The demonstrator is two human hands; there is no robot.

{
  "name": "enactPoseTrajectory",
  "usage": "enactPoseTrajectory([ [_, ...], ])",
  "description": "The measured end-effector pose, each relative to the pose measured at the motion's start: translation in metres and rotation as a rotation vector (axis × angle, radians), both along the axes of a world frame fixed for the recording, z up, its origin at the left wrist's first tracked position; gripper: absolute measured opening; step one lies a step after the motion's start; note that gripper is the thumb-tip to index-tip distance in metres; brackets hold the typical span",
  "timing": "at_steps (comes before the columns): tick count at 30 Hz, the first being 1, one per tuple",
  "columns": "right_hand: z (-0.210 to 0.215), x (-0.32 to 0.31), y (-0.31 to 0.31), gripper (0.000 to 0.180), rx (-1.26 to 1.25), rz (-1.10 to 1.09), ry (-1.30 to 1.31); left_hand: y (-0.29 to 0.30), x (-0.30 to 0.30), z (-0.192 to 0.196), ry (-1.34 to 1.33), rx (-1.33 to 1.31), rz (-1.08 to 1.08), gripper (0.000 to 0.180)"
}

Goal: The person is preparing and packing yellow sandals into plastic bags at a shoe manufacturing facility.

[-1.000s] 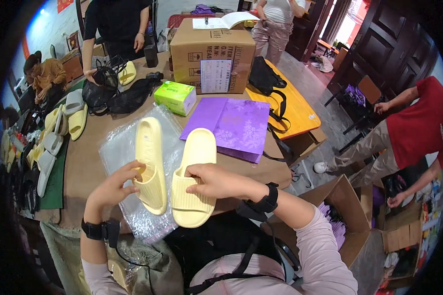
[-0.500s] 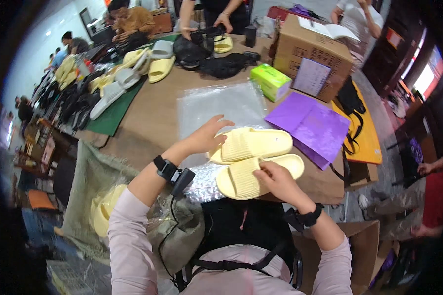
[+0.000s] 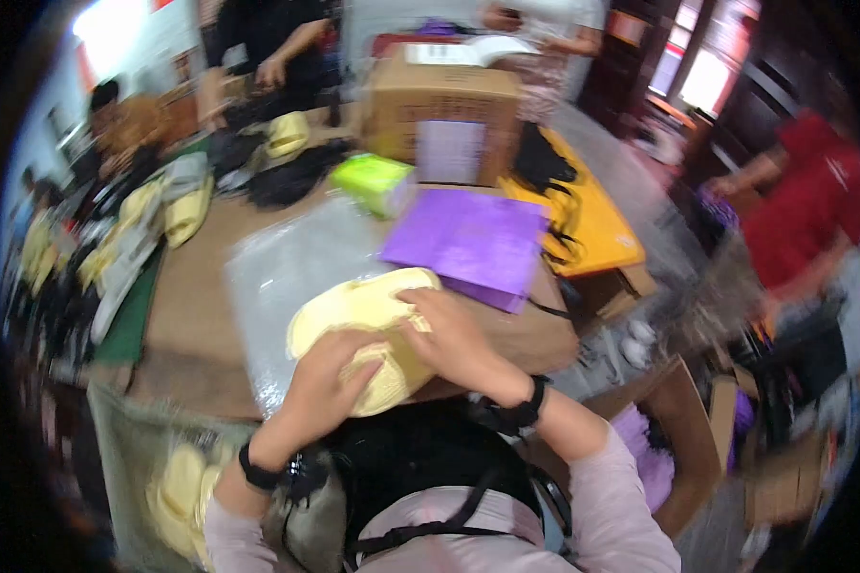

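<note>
At the table's near edge I have a pair of pale yellow slippers, one partly overlapping the other. My left hand (image 3: 323,380) grips the nearer slipper (image 3: 384,384) at its left side, thumb across the ribbed strap. From the right, my right hand (image 3: 447,329) holds the pair, its fingers bent over the edge where both slippers meet. The farther slipper (image 3: 339,304) lies sole-length across, over the edge of a clear plastic sheet or bag (image 3: 287,267). Motion blur softens the slippers, and my fingers hide part of them.
Beyond my right hand lie purple bags (image 3: 468,244), a green tissue box (image 3: 373,184) and a brown carton (image 3: 444,105). A yellow board (image 3: 592,224) juts out to the right. A cloth-lined bin (image 3: 124,449) with bagged slippers stands low left. People stand around the table.
My head has turned right, shifting the scene leftward. My left hand has come from above the farther slipper to grip the nearer one. The slippers now overlap instead of lying side by side.
</note>
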State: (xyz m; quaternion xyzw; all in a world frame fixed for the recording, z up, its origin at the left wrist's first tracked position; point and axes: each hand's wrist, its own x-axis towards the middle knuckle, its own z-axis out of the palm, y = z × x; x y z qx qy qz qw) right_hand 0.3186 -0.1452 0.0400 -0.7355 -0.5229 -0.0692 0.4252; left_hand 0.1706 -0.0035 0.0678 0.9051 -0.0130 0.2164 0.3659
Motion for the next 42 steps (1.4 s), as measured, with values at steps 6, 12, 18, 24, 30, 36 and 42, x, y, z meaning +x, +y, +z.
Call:
enactPoseTrajectory([
  [6,0.018,0.04,-0.044,0.032,0.15,-0.2,0.016,-0.117,0.03,-0.001,-0.198,0.001,-0.365,0.037],
  [12,0.023,0.064,-0.109,0.039,-0.206,-0.591,-0.597,-0.208,0.068,0.0,-0.409,0.094,-0.238,0.037],
  [18,0.028,0.096,-0.165,0.038,-0.477,-0.947,-0.808,-0.258,0.103,-0.017,-0.461,0.134,-0.324,0.042],
  [24,0.033,0.135,-0.219,0.028,-0.458,-1.166,-0.547,-0.298,0.149,-0.013,-0.331,-0.086,-0.435,0.033],
  [30,0.024,0.131,-0.245,0.028,0.229,-1.003,0.214,-0.313,0.142,-0.022,-0.297,-0.223,-0.586,0.036],
  [36,0.009,0.117,-0.233,0.028,0.333,-0.856,0.517,-0.306,0.135,-0.046,-0.396,0.024,-0.461,0.037],
  [42,0.011,0.1,-0.243,0.026,0.239,-1.069,0.178,-0.302,0.099,-0.043,-0.38,0.217,-0.423,0.037],
])
